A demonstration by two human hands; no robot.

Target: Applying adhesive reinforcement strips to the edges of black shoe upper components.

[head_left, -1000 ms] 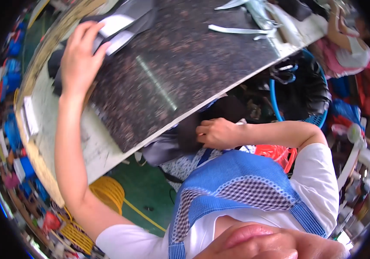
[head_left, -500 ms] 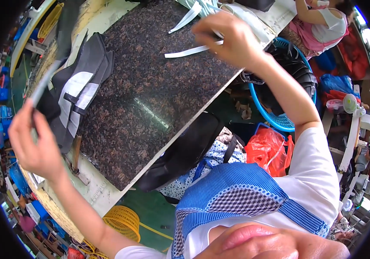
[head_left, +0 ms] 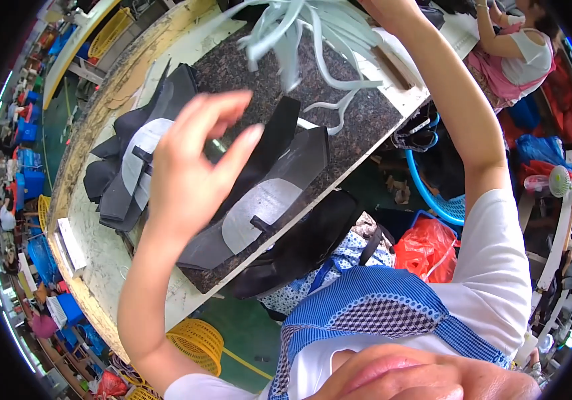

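Note:
My left hand (head_left: 189, 167) is above the dark speckled stone slab, thumb and fingers spread, with nothing seen between them. Beneath and beside it, black flat cut pieces (head_left: 309, 157) with a light grey rounded patch (head_left: 262, 207) and a small black tab lie aslant near the slab's front edge. Similar black pieces (head_left: 119, 180) lie in a pile to the left of this hand. My right hand (head_left: 389, 8) is at the top edge, its fingers out of frame. Close to it, a bundle of pale flat strips (head_left: 292, 40) spreads over the slab's far end.
A pale worktable (head_left: 99, 250) with a worn rim carries the slab (head_left: 382, 110). Under its front edge are a black bag (head_left: 299, 247), a red plastic bag (head_left: 426, 250) and a blue basket (head_left: 439, 200). A yellow basket (head_left: 196, 340) stands below left. Another person (head_left: 516, 60) works at far right.
My left hand has come from the left edge in over the slab. Black pieces now lie on the formerly bare stone. The right hand has moved up, and more strips now spread there.

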